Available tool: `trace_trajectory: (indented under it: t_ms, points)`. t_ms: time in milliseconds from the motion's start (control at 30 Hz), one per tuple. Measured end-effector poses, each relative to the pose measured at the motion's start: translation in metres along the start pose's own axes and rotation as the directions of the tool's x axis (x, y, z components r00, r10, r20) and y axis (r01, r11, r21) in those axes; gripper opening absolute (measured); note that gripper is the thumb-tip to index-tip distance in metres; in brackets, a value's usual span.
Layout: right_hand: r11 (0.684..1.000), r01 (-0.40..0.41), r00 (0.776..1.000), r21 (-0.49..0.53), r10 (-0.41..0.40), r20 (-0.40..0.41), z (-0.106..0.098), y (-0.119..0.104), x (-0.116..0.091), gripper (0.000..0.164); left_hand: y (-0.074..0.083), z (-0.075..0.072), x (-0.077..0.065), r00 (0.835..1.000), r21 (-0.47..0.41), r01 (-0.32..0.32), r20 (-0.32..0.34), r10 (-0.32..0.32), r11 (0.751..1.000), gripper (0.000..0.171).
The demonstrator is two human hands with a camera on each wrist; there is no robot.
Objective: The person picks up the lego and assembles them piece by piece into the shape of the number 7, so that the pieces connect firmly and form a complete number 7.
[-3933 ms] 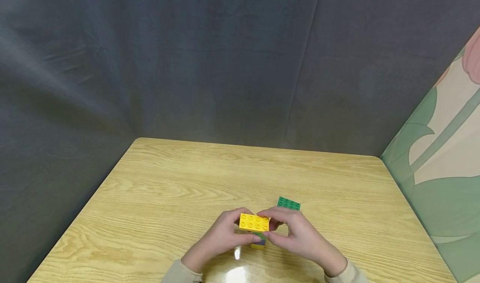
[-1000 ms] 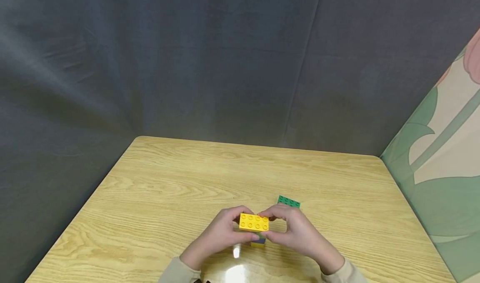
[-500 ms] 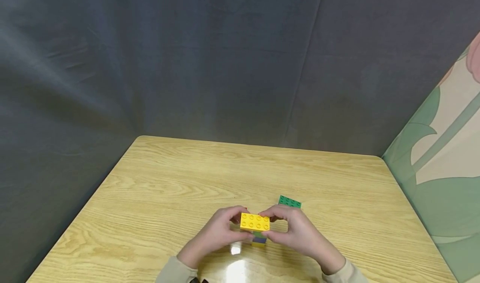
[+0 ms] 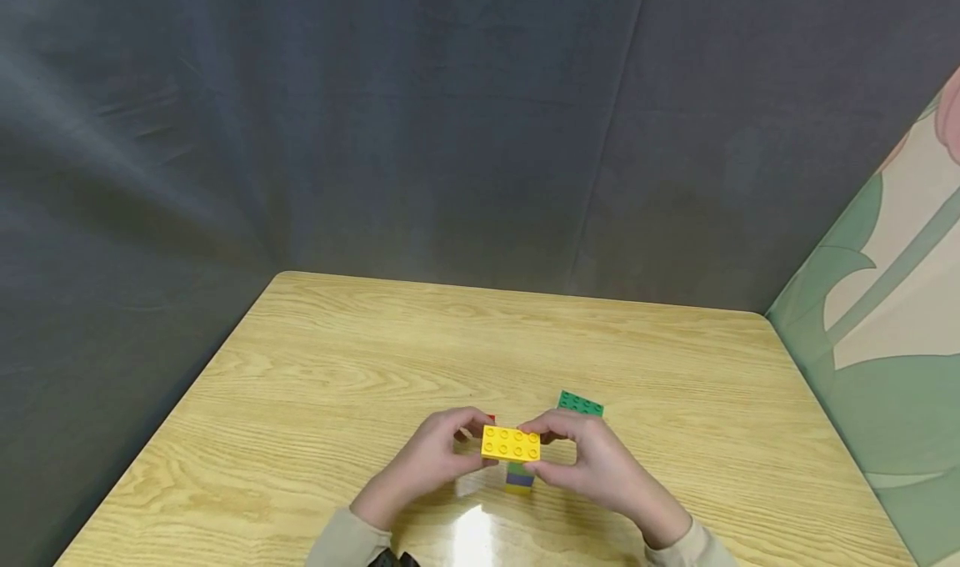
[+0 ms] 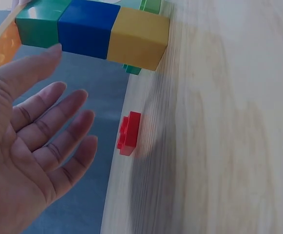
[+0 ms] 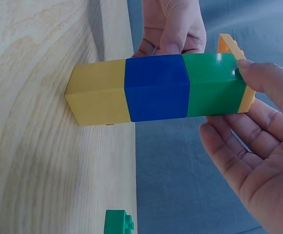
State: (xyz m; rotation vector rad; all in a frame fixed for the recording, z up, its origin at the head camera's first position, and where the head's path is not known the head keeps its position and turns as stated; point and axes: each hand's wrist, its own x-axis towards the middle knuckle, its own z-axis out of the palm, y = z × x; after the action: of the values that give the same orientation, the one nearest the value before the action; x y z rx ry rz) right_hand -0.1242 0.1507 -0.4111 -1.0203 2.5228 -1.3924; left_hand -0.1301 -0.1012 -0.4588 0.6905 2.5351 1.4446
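Observation:
A tower of blocks rises from the table: a yellow block (image 6: 100,92) at the bottom, a blue block (image 6: 157,87), then a green block (image 6: 216,85). Across its top lies a thin, studded yellow plate brick (image 4: 511,442), overhanging the green block. My right hand (image 4: 592,459) pinches this plate at its right end, thumb on the near side and fingers on the far side. My left hand (image 5: 48,126) is beside the tower with relaxed, spread fingers, holding nothing. From the head view, the plate covers much of the tower.
A flat green brick (image 4: 581,403) lies beyond my right hand. A small red brick (image 5: 129,134) is on the wooden table (image 4: 360,333) behind my left hand. Dark curtain (image 4: 450,133) hangs beyond the table; a patterned cloth (image 4: 885,317) borders the right side.
My left hand has let go of the yellow plate and drawn off to the left, its fingers loosening. My right hand keeps its pinch, and the tower stays in place.

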Motion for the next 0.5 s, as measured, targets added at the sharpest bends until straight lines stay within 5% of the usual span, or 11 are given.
trace_trajectory:
  t_ms: [500]
  points:
    - [1.000,-0.015,1.000,0.015,0.015,0.008,0.0008,-0.0008,0.0000,0.027,-0.0089,-0.0039,0.0023,0.996,0.025,0.048,-0.075,-0.046,0.999,0.029]
